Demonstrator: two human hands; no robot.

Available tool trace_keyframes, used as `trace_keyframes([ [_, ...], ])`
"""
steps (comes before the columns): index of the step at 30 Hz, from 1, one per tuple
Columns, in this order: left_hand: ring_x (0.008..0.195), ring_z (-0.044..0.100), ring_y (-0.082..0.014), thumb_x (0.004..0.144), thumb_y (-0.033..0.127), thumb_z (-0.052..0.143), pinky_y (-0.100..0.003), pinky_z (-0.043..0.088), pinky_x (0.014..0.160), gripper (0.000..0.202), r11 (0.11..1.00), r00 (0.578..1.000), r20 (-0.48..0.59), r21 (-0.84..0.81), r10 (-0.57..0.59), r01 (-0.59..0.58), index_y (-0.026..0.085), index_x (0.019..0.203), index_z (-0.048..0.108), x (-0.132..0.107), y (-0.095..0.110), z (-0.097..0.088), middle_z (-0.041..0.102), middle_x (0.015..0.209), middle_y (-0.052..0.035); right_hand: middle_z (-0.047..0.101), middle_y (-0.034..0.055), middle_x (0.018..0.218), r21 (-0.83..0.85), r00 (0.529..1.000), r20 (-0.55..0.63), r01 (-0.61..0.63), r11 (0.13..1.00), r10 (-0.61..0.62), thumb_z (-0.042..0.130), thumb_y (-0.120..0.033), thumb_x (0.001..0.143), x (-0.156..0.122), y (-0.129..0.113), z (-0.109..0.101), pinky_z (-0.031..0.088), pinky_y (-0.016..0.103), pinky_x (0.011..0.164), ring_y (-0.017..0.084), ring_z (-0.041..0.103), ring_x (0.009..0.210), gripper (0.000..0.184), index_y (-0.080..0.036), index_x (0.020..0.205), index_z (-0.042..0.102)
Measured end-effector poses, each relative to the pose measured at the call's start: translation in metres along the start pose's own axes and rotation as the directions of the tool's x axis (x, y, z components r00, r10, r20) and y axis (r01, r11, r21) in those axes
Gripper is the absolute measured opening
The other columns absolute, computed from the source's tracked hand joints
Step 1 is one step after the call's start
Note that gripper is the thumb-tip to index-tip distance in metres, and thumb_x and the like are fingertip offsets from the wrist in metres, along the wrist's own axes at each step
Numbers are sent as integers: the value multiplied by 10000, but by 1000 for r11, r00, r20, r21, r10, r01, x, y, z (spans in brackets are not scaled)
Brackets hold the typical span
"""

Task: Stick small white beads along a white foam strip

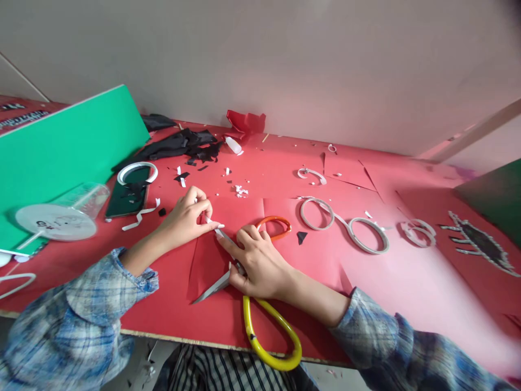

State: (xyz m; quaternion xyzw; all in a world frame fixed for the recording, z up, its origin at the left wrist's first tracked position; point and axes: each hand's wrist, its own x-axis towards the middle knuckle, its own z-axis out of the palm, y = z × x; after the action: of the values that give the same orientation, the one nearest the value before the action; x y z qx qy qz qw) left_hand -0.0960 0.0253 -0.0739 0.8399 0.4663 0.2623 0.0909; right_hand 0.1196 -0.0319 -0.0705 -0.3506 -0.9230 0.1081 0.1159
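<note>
My left hand (185,218) is closed in a pinch on a small white strip (215,224) above the red tabletop. My right hand (262,266) grips large scissors (211,288) around the middle. One blade points down and left; the other reaches up toward the strip at my left fingertips. The yellow handle loop (247,320) hangs over the front table edge. An orange loop (285,221) shows beyond my right knuckles. The scissors' pivot is hidden under my fingers. A small black scrap (302,237) lies right of the orange loop.
Rolls of white tape (368,251) lie to the right. A green board (81,122), clear plastic cup (91,198) and phone (122,201) are at left. Black cloth-like scraps (175,144) and a small white bottle (233,145) lie behind. A black-and-white cutout (482,241) is far right.
</note>
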Motion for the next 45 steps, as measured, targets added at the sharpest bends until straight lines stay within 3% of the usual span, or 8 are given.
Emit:
trace_keyframes([
  [14,717,490,-151,705,389,737,-329,459,716,318,998,998,-15,-3,-61,61,164,679,513,1,-5,0,377,872,-16,567,125,840,75,999,-24,-25,997,26,510,-270,813,-2,0,-4,433,447,764,272,444,890,548,-80,1328,502],
  [18,724,495,-151,715,377,731,-333,460,735,308,998,997,-35,20,-66,66,167,679,509,1,-8,2,378,870,-13,559,150,967,179,995,-102,34,983,-16,536,-323,839,-15,3,-2,446,463,848,271,469,955,483,-61,1244,534],
  [21,771,512,-166,718,347,732,-333,464,757,286,994,993,-89,72,-73,80,170,684,510,-1,-4,1,383,871,-17,505,199,1161,243,989,-146,71,967,-36,601,-497,803,-20,5,1,416,489,953,299,457,1084,700,-37,1301,425],
  [23,811,525,-181,737,317,715,-338,462,766,250,987,990,-128,138,-64,82,171,692,518,-4,7,-1,394,877,-26,465,213,1203,237,990,-141,36,971,-3,613,-567,770,-20,4,3,401,514,979,320,439,1128,830,-40,1355,354],
  [31,777,540,-193,824,248,577,-376,423,769,151,922,976,-152,378,156,-88,173,694,575,-34,78,-11,494,849,-68,451,158,1131,215,996,-57,-59,975,72,657,-460,746,-16,0,2,418,458,973,286,452,1054,713,-75,1309,451],
  [35,778,547,-203,844,160,518,-376,413,741,150,872,966,-93,459,240,-172,177,714,592,-52,93,-20,530,815,-78,453,142,1101,205,996,-63,-54,977,68,655,-462,748,-17,1,1,425,437,957,269,455,1013,681,-86,1287,478],
  [40,709,562,-196,808,46,490,-406,417,749,195,853,968,-25,479,249,-207,187,761,616,-74,108,-34,547,797,-71,460,145,1086,167,996,-72,-45,985,58,634,-487,760,-17,1,2,437,434,931,263,454,978,665,-73,1262,498],
  [45,656,594,-185,771,20,503,-421,416,749,280,868,956,-83,446,283,-219,236,849,662,-98,133,-48,580,762,-44,464,165,1093,154,995,-79,-46,987,58,627,-515,760,-17,1,4,429,449,943,281,460,1005,704,-46,1269,494],
])
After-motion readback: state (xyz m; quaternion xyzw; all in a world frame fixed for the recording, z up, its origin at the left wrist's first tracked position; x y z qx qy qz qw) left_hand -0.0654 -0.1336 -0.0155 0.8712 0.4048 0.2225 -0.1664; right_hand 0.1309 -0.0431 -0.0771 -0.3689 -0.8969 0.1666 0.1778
